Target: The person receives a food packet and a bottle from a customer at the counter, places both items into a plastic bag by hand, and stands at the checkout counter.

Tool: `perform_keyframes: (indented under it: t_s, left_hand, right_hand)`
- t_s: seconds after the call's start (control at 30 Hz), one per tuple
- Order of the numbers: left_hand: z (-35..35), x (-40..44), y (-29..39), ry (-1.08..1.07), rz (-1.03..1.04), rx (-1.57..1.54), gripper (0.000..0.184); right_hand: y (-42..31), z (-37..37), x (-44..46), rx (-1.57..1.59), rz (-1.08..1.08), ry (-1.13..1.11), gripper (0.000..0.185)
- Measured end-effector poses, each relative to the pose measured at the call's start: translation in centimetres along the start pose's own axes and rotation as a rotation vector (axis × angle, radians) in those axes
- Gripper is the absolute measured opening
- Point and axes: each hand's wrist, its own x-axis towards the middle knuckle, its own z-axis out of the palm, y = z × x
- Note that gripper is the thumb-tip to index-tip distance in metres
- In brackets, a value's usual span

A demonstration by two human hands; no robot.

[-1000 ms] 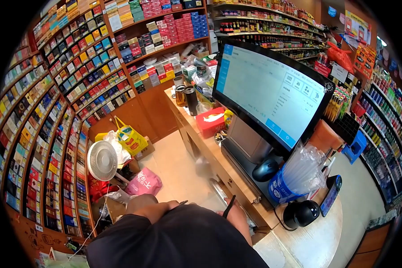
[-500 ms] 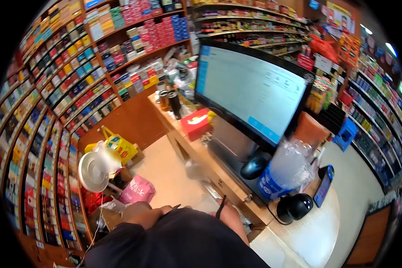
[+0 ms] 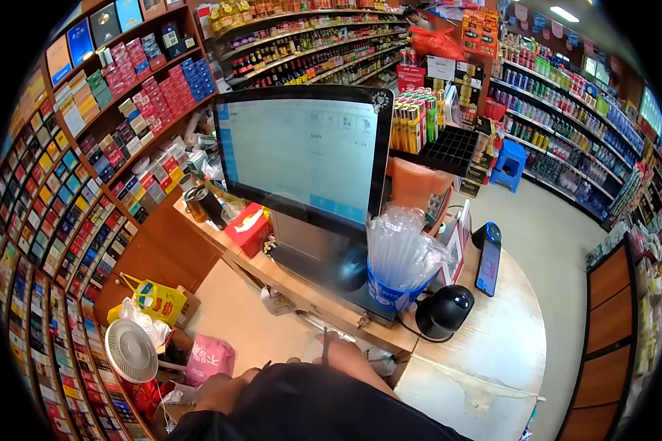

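Note:
Neither of my hands can be made out. Dark clothing (image 3: 309, 400) fills the bottom middle of the head view. Bare skin (image 3: 349, 360) shows past its right edge beside a thin dark strap (image 3: 325, 345), and more bare skin (image 3: 221, 393) shows at the left; these look like parts of my legs or feet, though the cloth hides much of them. Ahead stands a wooden counter (image 3: 324, 309) with a lit monitor (image 3: 301, 154). A blue tub (image 3: 390, 294) of plastic-wrapped straws, a black scanner (image 3: 445, 312) and a phone-like device (image 3: 489, 264) stand near its right end.
A red tissue box (image 3: 248, 231) and dark bottles (image 3: 207, 206) stand left of the monitor. On the floor are a white fan (image 3: 131, 351), a pink bag (image 3: 210, 360) and a yellow bag (image 3: 158, 301). Packed shelves (image 3: 59, 176) line the left. A blue stool (image 3: 507, 165) stands beyond the counter.
The view has turned right and tilted up, so the monitor and counter sit further left and more of the right-hand shelves shows. No object has visibly been moved.

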Motion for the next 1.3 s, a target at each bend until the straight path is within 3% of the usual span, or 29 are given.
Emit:
perform_keyframes:
  t_s: [0.3, 0.57, 0.6, 0.93, 1.1, 1.17, 1.3]
  left_hand:
    - [-1.6, -1.9, 4.0, 0.002, -0.346, -0.243, 0.054]
    - [-2.8, -3.3, 7.2, 0.038, -0.448, -0.331, 0.063]
    - [-3.1, -3.6, 7.7, 0.047, -0.456, -0.345, 0.065]
    - [-4.9, -5.8, 11.8, 0.165, -0.529, -0.444, 0.077]
    - [-7.5, -7.6, 12.6, 0.355, -0.621, -0.410, 0.082]
    - [-8.4, -6.5, 8.6, 0.414, -0.580, -0.320, 0.077]
    - [-15.7, -6.0, 10.7, 0.777, -0.456, -0.274, 0.069]
  right_hand:
    - [-0.5, -0.6, 0.2, -0.062, 0.015, -0.041, 0.069]
    - [-1.6, -1.3, 0.1, -0.051, 0.065, -0.083, 0.067]
    - [-1.3, -1.1, -0.1, -0.079, -0.017, -0.012, 0.066]
    - [-3.6, -2.9, -0.4, -0.088, 0.097, -0.108, 0.070]
    - [-2.2, -1.9, 0.1, -0.074, 0.102, -0.118, 0.072]
    - [-2.9, -2.6, 0.1, -0.078, 0.122, -0.134, 0.072]
    - [-2.5, -2.3, 0.1, -0.038, 0.121, -0.109, 0.073]
